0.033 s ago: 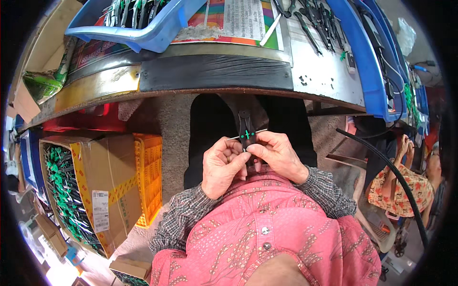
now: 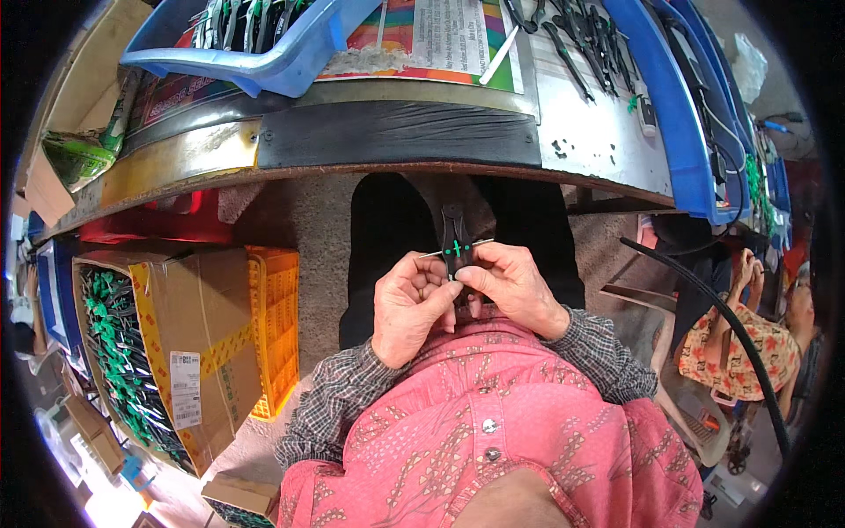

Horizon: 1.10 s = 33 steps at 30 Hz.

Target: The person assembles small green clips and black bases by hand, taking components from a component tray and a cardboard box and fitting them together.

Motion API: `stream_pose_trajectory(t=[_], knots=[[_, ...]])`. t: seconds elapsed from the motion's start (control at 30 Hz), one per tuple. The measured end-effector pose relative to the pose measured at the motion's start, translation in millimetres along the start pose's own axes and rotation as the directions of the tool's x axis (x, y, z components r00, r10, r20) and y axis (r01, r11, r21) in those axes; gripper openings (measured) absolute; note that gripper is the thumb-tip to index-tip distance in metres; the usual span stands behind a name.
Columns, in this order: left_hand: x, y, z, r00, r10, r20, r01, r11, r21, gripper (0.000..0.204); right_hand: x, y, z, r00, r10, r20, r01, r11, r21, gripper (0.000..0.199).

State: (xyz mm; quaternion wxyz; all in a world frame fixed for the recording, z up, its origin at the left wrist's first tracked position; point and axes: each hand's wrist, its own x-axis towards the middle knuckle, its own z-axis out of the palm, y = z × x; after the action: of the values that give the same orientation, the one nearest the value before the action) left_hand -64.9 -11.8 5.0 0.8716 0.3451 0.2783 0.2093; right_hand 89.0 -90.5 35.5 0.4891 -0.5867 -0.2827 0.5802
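Held upright between my two hands, in front of my lap, is a black hand tool with green marks [image 2: 456, 233]; it looks like small pliers, but its exact kind is unclear. My left hand [image 2: 407, 304] pinches its lower end with thumb and fingers. From the other side, my right hand [image 2: 515, 283] grips it, thumb laid across the lower part. A thin metal rod [image 2: 483, 241] crosses behind the tool, its ends showing on both sides. My fingers hide the tool's lower end.
The workbench edge [image 2: 396, 134] runs ahead of me. On it stand a blue tray [image 2: 299, 66] of tools, loose black tools [image 2: 585, 44] and another blue tray [image 2: 695, 167]. At left are a cardboard box [image 2: 211, 326] and an orange crate [image 2: 280, 326]. A person [image 2: 735, 352] sits at right.
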Motion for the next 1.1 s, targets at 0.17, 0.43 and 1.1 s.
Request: stream_pose_trajectory(t=[0.17,0.43,1.1], knots=[[1.4,-1.2,-1.7,0.999,0.020,0.027,-0.021,1.000,0.010,0.023,-0.3,2.3,0.0,1.000,-0.006,0.004,0.006,1.000,0.024,0.012],[1.2,-5.7,-1.0,0.999,0.049,0.025,-0.049,0.999,0.016,0.021,-1.4,2.2,0.0,1.000,-0.011,-0.004,0.011,1.000,-0.016,0.013],[5.0,-20.3,-5.4,0.998,0.055,0.006,-0.055,0.996,-0.077,0.021,-0.2,6.8,9.0,0.990,-0.027,-0.136,0.014,0.995,-0.094,0.014]])
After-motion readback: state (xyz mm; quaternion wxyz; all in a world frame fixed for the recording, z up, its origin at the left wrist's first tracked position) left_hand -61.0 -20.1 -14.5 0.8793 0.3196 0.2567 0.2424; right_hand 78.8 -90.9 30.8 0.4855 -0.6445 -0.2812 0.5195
